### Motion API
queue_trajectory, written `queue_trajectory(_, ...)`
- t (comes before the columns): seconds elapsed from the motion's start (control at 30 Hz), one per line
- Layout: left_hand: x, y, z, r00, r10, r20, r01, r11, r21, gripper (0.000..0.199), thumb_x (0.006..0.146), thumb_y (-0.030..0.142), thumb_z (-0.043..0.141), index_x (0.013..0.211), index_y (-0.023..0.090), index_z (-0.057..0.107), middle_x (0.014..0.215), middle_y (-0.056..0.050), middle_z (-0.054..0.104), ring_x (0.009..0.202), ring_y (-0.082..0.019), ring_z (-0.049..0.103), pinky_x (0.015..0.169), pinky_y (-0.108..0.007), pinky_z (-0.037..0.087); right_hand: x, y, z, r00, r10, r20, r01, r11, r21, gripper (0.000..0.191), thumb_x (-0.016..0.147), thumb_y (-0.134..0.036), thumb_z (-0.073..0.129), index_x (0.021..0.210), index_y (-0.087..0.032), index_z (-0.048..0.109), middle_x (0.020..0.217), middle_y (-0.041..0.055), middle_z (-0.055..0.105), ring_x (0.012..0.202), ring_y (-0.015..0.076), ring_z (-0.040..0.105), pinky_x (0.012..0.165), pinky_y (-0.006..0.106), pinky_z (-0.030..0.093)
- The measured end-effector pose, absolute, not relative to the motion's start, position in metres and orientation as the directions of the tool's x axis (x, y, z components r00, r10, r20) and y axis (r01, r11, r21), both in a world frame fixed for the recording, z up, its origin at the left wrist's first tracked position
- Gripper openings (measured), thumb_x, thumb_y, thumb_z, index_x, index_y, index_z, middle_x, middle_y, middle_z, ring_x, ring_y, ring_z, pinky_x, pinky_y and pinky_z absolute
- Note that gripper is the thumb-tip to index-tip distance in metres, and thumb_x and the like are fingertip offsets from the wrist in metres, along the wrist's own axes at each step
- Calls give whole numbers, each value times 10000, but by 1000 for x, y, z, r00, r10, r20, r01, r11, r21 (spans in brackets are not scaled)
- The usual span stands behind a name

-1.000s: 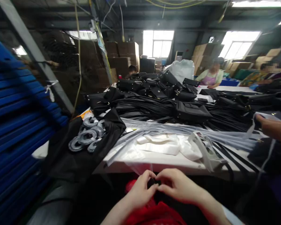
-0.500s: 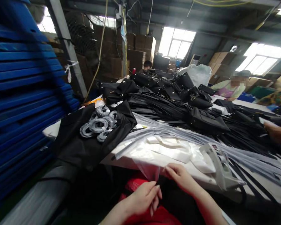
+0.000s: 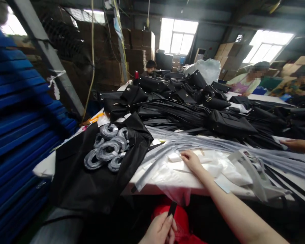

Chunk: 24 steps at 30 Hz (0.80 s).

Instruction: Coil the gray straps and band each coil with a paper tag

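In the lower middle, over a red garment (image 3: 181, 217), my left hand (image 3: 160, 228) is closed round a short black strap (image 3: 172, 208). The strap's upper end sticks out above the thumb. My right hand (image 3: 191, 161) reaches forward onto the white table (image 3: 193, 181). Its fingers are drawn together at white strips (image 3: 175, 157); what they pinch, if anything, is too small to tell. Clear plastic film (image 3: 176, 195) hangs over the table edge between the hands. Long grey plastic-wrapped strips (image 3: 152, 162) lie just beyond, left of my right hand.
Coiled grey straps (image 3: 108, 150) sit on black fabric (image 3: 78, 183) at the left. Black bags (image 3: 228, 123) and straps (image 3: 173, 113) heap across the table. Blue stacked panels (image 3: 22, 122) stand far left. A co-worker's hand (image 3: 298, 145) is at the right; other people sit beyond.
My right hand has moved forward from the table edge onto the white strips. My left hand has come lower, with a black strap now showing in it. The view has shifted.
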<state>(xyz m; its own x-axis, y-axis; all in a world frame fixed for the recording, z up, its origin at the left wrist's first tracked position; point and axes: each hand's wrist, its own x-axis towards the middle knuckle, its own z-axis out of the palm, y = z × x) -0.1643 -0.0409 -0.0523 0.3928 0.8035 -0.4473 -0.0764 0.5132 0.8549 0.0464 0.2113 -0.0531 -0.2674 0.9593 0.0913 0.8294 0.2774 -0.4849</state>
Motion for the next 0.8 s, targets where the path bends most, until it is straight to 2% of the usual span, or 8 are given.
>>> queue_trajectory(0.2, -165, -36, -39, 437, 786, -437, 81, 450, 890, 724, 775, 859, 319, 726, 176, 554, 493, 5, 487, 475, -104, 427, 526, -258, 351, 36, 209, -52, -234, 968, 89, 884, 250, -395, 171, 902, -167, 560, 929, -177, 729, 960, 74, 689, 952, 191, 615, 889, 295, 453)
queue_trajectory(0.3, -159, -41, -44, 469, 755, -458, 99, 470, 877, 737, 736, 892, 322, 744, 185, 532, 446, 22, 479, 414, -97, 408, 468, -241, 332, 37, 207, -45, -229, 970, 87, 904, 245, -352, 162, 926, -160, 538, 901, -152, 697, 965, 76, 674, 933, 191, 611, 896, 335, 450)
queue_trajectory(0.43, -154, -54, -41, 466, 733, -496, 35, 545, 837, 717, 726, 885, 370, 820, 188, 508, 441, 49, 500, 327, -84, 393, 368, -204, 292, 57, 196, -35, -201, 971, 128, 915, 233, -331, 187, 913, -109, 504, 879, -159, 681, 980, 109, 656, 936, 216, 603, 889, 331, 437)
queue_trajectory(0.63, -141, -69, -24, 303, 826, -475, -125, 529, 839, 676, 714, 847, 477, 812, 178, 496, 451, 57, 521, 314, -70, 418, 342, -180, 322, 117, 172, -8, -108, 955, 276, 924, 199, -328, 283, 963, -173, 365, 1075, -153, 624, 1107, 168, 604, 1047, 291, 555, 904, 390, 421)
queue_trajectory(0.7, -132, -74, -21, 248, 847, -470, -157, 514, 843, 689, 689, 857, 496, 803, 178, 496, 449, 55, 526, 316, -68, 420, 346, -178, 332, 130, 165, 0, -119, 946, 302, 912, 225, -344, 292, 971, -196, 348, 1090, -161, 612, 1115, 163, 608, 1038, 284, 562, 897, 391, 427)
queue_trajectory(0.8, -115, -82, -21, 213, 854, -475, -161, 510, 845, 701, 664, 870, 507, 791, 181, 496, 437, 53, 523, 308, -71, 414, 345, -181, 329, 139, 153, 7, -213, 933, 292, 867, 318, -385, 221, 947, -219, 429, 990, -190, 643, 1015, 107, 662, 950, 240, 606, 852, 339, 453)
